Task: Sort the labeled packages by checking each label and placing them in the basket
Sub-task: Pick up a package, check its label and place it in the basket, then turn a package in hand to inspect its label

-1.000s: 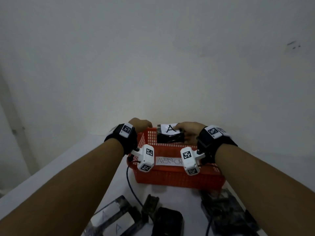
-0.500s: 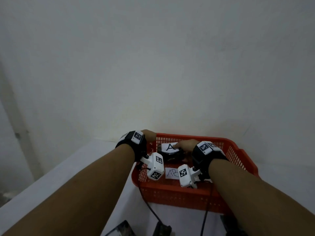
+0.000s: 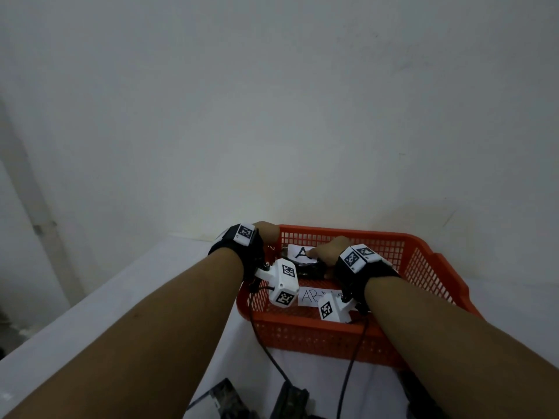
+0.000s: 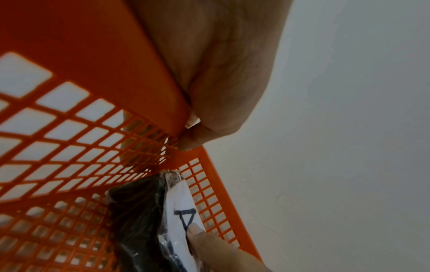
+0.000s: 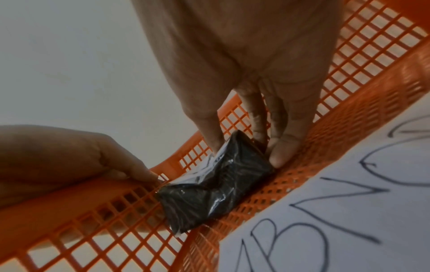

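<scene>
An orange mesh basket [image 3: 341,231] stands on the white table against the wall. My left hand [image 3: 267,232] grips its far left rim, thumb on the rim [image 4: 204,136] and fingers behind the mesh. My right hand [image 3: 325,251] holds a black plastic-wrapped package [image 5: 214,184] with a white "A" label [image 3: 298,252], thumb on the label side and fingers [image 5: 282,152] on the other. The package is low in the basket's far left corner [image 4: 139,220]; I cannot tell whether it touches the floor. A handwritten paper sheet [image 5: 325,211] lies on the basket floor.
More dark wrapped packages [image 3: 230,397] [image 3: 290,400] lie on the table [image 3: 169,267] near its front, mostly cut off by the frame's bottom edge. Black cables [image 3: 272,358] run from my wrists over the basket's front wall. The table's left edge drops off to the floor.
My right hand has lowered the "A" package from above the basket's far rim down into its far left corner. The left hand has kept its hold on the rim.
</scene>
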`<state>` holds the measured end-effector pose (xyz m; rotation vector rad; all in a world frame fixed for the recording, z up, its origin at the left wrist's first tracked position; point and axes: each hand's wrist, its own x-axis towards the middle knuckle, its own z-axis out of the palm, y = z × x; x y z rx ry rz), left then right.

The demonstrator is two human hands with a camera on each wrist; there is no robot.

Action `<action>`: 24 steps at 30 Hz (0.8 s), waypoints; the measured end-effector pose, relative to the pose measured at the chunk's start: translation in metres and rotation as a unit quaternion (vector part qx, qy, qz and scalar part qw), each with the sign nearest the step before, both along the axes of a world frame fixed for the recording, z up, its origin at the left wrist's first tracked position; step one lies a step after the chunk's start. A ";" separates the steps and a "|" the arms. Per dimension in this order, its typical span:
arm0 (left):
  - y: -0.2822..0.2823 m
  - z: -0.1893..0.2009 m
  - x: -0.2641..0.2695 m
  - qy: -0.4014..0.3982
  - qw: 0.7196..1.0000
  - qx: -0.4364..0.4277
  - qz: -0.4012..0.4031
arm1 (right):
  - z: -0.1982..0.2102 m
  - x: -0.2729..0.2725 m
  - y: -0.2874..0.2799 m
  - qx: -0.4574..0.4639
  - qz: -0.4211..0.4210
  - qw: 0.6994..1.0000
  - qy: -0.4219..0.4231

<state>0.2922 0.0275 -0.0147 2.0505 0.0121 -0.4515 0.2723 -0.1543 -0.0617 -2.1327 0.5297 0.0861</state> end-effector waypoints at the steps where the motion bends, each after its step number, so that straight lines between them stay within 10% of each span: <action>1: 0.001 0.000 -0.002 0.002 1.000 0.001 0.001 | -0.003 0.004 -0.003 0.003 0.002 1.000 0.013; 9: 0.004 0.000 -0.001 -0.009 0.999 0.052 -0.003 | 0.027 -0.021 0.001 0.004 0.010 1.000 -0.008; 17: -0.004 0.062 -0.014 -0.198 0.971 0.122 0.047 | 0.098 -0.051 -0.018 -0.091 0.024 0.991 -0.096; 24: -0.026 0.113 -0.087 -0.333 0.923 0.178 -0.078 | 0.162 -0.146 -0.029 -0.233 0.041 0.949 -0.209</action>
